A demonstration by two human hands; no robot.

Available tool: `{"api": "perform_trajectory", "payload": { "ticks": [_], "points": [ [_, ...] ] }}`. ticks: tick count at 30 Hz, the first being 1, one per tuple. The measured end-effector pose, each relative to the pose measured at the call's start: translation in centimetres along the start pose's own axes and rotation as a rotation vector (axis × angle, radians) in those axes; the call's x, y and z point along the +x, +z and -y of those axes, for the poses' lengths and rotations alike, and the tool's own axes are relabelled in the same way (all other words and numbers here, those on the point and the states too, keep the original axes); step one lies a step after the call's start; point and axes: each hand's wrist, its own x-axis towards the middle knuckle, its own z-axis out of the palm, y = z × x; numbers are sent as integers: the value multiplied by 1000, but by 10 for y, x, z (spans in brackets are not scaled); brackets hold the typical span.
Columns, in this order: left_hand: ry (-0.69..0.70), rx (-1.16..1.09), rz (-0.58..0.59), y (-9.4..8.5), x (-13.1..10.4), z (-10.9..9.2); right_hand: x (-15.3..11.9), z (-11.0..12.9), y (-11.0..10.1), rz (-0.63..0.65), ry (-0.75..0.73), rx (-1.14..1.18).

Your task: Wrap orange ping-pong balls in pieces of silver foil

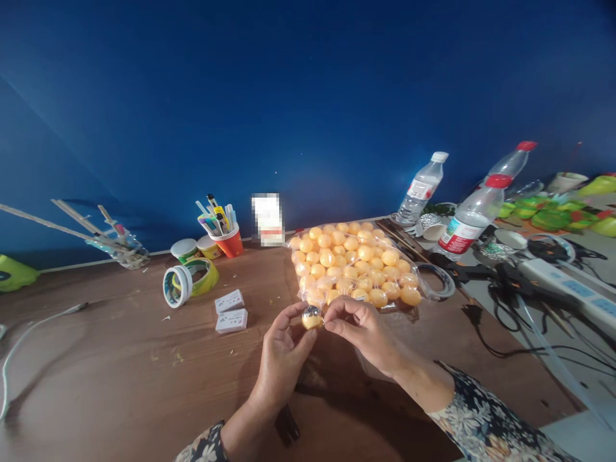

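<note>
Head view: left fingers [287, 317] pinch a ball [312, 319], right fingers [344, 308] its edge, bag [351, 263] beyond.

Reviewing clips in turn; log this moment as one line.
left hand: pinching silver-topped yellow ball | right hand: fingertips at its side | bagged orange balls: beyond

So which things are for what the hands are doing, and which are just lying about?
In use:
Shiny-topped yellow ball, held by the left hand, right hand at its side
Bag of similar balls, probably

Just lying about, it seems:
Two small boxes
Tape rolls
Orange pen cup
Plastic bottles
</note>
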Motion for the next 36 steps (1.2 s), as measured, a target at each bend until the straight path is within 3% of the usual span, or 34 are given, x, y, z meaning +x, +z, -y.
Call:
{"api": "perform_trajectory", "payload": {
  "ticks": [14, 36],
  "points": [
    [-6, -5, 23, -2, -2, 1, -2, 1, 4, -6, 148, 180],
    [28, -49, 58, -3, 2, 2, -3, -1, 3, 15, 175, 295]
  ]
}}
